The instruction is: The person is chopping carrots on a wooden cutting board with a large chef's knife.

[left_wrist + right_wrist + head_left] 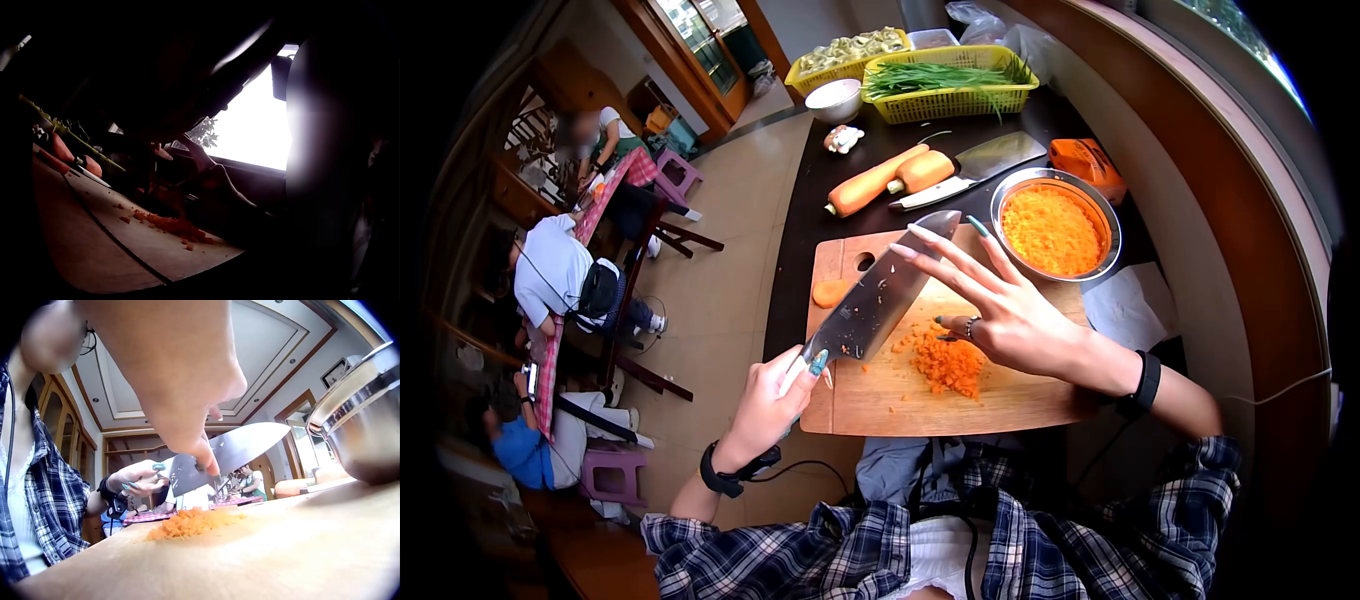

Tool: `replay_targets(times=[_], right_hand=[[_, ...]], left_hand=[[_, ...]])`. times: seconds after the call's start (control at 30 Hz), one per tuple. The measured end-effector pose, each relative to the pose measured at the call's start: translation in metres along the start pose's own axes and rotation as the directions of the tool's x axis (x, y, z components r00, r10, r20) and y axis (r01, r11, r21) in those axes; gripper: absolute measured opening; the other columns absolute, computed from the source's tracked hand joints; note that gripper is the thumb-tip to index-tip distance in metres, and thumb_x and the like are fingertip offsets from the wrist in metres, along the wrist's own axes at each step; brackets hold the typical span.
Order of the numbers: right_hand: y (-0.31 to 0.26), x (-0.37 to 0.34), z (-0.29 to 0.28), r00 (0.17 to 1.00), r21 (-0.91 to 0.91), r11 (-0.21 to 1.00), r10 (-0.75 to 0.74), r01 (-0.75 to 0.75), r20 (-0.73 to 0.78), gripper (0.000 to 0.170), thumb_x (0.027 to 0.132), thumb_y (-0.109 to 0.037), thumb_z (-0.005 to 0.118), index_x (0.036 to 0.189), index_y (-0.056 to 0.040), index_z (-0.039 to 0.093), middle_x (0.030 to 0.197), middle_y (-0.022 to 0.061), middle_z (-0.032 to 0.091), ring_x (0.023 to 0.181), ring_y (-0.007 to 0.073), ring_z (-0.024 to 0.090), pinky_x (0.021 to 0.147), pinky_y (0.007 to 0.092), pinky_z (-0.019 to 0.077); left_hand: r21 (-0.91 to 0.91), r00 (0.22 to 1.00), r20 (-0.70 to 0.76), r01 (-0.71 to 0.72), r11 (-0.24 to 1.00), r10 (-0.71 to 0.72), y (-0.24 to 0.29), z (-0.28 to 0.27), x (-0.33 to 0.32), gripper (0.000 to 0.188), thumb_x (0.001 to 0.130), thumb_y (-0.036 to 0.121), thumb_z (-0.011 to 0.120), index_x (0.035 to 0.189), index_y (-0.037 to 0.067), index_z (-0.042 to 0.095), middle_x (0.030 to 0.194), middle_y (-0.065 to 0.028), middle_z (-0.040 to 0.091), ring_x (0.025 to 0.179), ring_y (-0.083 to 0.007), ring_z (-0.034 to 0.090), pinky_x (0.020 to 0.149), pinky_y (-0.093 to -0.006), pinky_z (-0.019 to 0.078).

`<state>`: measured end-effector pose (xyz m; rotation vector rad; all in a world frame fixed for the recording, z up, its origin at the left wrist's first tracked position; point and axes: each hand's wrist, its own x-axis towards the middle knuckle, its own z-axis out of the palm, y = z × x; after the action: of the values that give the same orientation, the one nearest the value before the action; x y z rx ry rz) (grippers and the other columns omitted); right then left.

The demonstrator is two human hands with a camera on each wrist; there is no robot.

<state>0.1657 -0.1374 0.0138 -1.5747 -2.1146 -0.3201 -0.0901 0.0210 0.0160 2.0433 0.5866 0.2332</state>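
Observation:
In the head view my left hand point(775, 405) grips the white handle of a broad knife point(878, 298), its blade tilted above the wooden board point(870, 410), with orange bits stuck on it. My right hand point(1020, 320) has its fingers spread straight across the blade's far end; whether they touch it I cannot tell. Below the blade lies a heap of finely chopped carrot point(950, 368). A carrot piece point(832, 292) rests at the board's left. The right wrist view shows the knife point(250, 442) raised over the chopped carrot point(194, 524); the left wrist view is very dark.
Behind the board lie carrots point(875, 182) and a cleaver point(1000, 155). A steel bowl point(1006, 240) of chopped carrot stands at the right, beside an orange packet point(1088, 168). Yellow baskets point(950, 108) and a white bowl point(834, 102) stand farther back. Several people sit at the left.

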Motion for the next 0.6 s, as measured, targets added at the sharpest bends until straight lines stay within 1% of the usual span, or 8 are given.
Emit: replay_targets(times=[0.1,0.2,0.23,0.3,0.37,0.4,0.53,0.6], right_hand=[[-0.002,-0.002,-0.004,0.997,0.027,1.0,0.011,-0.014,0.083,0.037,0.065,-0.01,0.069,0.1,0.0013,0.066,0.15,0.0122,0.02,0.141,0.0282,0.012,0.111,0.0561,0.0169],[-0.006,-0.004,-0.015,0.997,0.066,0.998,-0.013,0.008,0.07,0.028,0.063,-0.012,0.071,0.088,-0.0002,0.068,0.149,0.0132,0.024,0.14,0.0312,0.015,0.11,0.0572,0.019],[-0.007,-0.004,-0.023,0.994,0.138,0.99,-0.007,-0.008,0.107,0.027,0.062,-0.014,0.072,0.085,-0.0004,0.067,0.148,0.0134,0.026,0.14,0.033,0.016,0.109,0.0576,0.0199],[-0.007,-0.001,-0.031,0.998,0.144,0.99,-0.014,0.004,0.069,0.024,0.061,-0.018,0.075,0.076,-0.0007,0.065,0.147,0.0149,0.028,0.138,0.0368,0.018,0.108,0.0576,0.0207],[-0.009,0.006,-0.042,0.993,0.004,0.998,0.069,-0.069,-0.098,0.028,0.065,-0.026,0.074,0.07,0.0004,0.066,0.147,0.017,0.028,0.138,0.0393,0.019,0.108,0.0566,0.02],[-0.009,0.006,-0.043,0.996,-0.119,0.989,0.081,-0.086,-0.049,0.046,0.073,-0.043,0.068,0.07,0.0034,0.068,0.146,0.0217,0.026,0.138,0.0403,0.016,0.109,0.0563,0.0186],[-0.018,0.0,-0.034,0.966,-0.135,0.989,0.089,-0.057,0.244,0.077,0.081,-0.066,0.047,0.071,0.0081,0.069,0.147,0.0291,0.017,0.139,0.0414,0.008,0.11,0.0556,0.0143],[-0.022,-0.001,-0.033,0.958,-0.111,0.991,0.101,-0.073,0.269,0.077,0.08,-0.065,0.047,0.069,0.008,0.069,0.147,0.0293,0.017,0.139,0.0412,0.008,0.11,0.0548,0.0132]], left_hand=[[0.273,0.985,-0.072,-0.131,0.953,0.156,-0.004,0.004,-0.005,0.019,0.09,0.019,0.056,0.096,0.001,0.057,0.057,-0.0037,0.053,0.045,-0.0107,0.05,0.042,-0.0258,0.037],[0.678,0.911,-0.052,-0.268,0.685,0.409,-0.001,0.009,-0.011,0.024,0.079,0.011,0.066,0.099,0.002,0.058,0.066,-0.0108,0.06,0.053,-0.0248,0.06,0.047,-0.0313,0.0457],[0.677,0.911,-0.055,-0.267,0.686,0.408,-0.002,0.01,-0.012,0.024,0.079,0.011,0.066,0.099,0.002,0.058,0.066,-0.0108,0.06,0.053,-0.0248,0.06,0.047,-0.0313,0.0457],[0.842,0.853,0.049,-0.315,0.438,0.52,-0.004,0.013,-0.014,0.027,0.077,0.018,0.069,0.097,0.003,0.06,0.068,-0.0064,0.059,0.056,-0.016,0.062,0.046,-0.0266,0.0459],[0.87,0.81,0.109,-0.358,0.338,0.576,-0.016,0.013,-0.013,0.033,0.074,0.02,0.071,0.1,0.002,0.061,0.065,-0.0023,0.052,0.051,-0.0117,0.057,0.042,-0.0241,0.0418],[0.885,0.783,0.159,-0.382,0.264,0.601,-0.019,0.013,-0.013,0.03,0.075,0.018,0.07,0.099,0.003,0.061,0.062,-0.0012,0.046,0.049,-0.0107,0.052,0.041,-0.0235,0.0389],[0.904,0.688,0.251,-0.419,0.089,0.681,-0.018,0.014,-0.011,0.022,0.078,0.015,0.064,0.098,0.005,0.063,0.058,0.0014,0.035,0.044,-0.0078,0.04,0.038,-0.0216,0.0314],[0.904,0.676,0.262,-0.421,0.069,0.689,-0.019,0.014,-0.012,0.021,0.078,0.013,0.063,0.097,0.006,0.063,0.058,0.0017,0.034,0.044,-0.0073,0.039,0.038,-0.0212,0.0303]])
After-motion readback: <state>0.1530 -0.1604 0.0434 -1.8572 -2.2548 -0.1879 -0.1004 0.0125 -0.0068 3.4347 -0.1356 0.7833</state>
